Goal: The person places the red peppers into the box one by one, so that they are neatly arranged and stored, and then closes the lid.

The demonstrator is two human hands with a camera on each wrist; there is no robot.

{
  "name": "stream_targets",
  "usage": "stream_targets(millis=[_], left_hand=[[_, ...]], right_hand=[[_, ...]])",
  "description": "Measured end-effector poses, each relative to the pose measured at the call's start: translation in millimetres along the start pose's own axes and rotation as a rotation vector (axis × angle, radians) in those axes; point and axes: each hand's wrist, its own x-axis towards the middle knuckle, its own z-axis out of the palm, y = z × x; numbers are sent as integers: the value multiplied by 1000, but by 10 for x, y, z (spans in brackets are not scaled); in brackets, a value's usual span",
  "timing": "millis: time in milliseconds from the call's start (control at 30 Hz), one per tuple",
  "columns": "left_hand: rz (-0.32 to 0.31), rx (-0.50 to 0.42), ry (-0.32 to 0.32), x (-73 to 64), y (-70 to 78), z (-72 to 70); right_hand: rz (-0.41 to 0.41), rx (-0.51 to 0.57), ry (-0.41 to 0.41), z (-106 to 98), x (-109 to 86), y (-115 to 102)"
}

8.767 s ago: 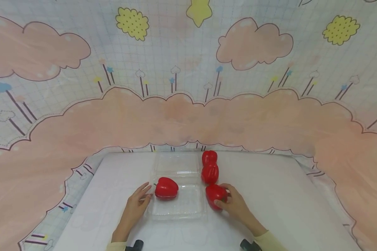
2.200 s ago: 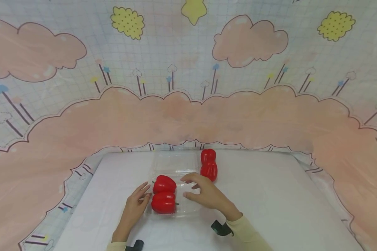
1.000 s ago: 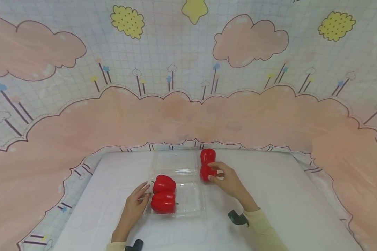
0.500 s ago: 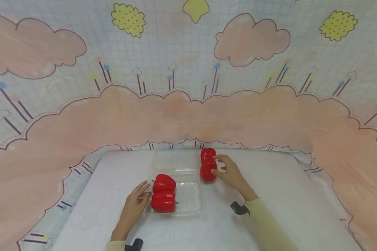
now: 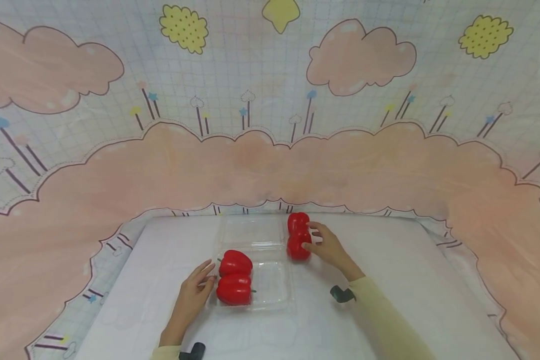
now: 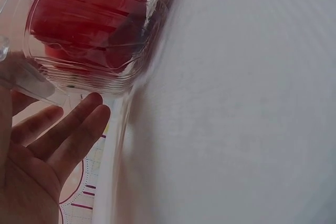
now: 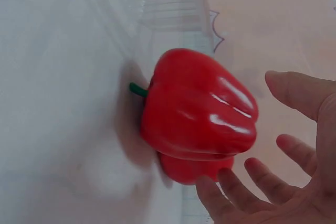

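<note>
Here's the right hand (image 5: 328, 245) at the glossy red bell pepper with a green stem (image 7: 199, 106), which lies on the white surface (image 5: 387, 280) just right of the clear plastic hinged container (image 5: 272, 284). Its fingers (image 7: 268, 179) are spread, thumb well apart from them, no grip made! A second red bell pepper (image 5: 297, 221) sits right behind, touching or nearly so, leaving little room on that side.

That smooth, shiny skin looks like molded plastic: probably light, fairly stiff, hard to bruise, but a touch slippery. The broad, lobed sides look the best hold, thumb on one, fingers opposite, around the fat middle; the thin stem makes a poor handle, and a pinch at the tapered end could slide off.

Over on the left, the left hand (image 5: 195, 287) hangs relaxed at the container's edge, fingers loosely extended, gripping nothing visible; whether they touch the wall, can't tell. Two red peppers (image 5: 234, 290) lie inside, one behind the other. That thin wall looks flexible, so a light touch suits it!
</note>
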Motion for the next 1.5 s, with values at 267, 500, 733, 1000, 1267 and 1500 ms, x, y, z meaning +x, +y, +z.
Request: stream_targets(millis=[267, 500, 733, 1000, 1267, 1500], left_hand=[[-4, -8, -8, 9, 2, -6], [18, -10, 0, 2, -3, 5], [25, -14, 9, -7, -14, 13], [25, -11, 11, -1, -13, 1], [20, -16, 4, 0, -21, 5], [23, -20, 5, 5, -35, 3]], right_hand=[[40, 72, -21, 106, 46, 110], [52, 104, -11, 193, 54, 176], [60, 101, -2, 246, 67, 233], [87, 111, 28, 234, 18, 248], [82, 72, 60, 158, -48, 238], [93, 95, 74, 51, -97, 235]])
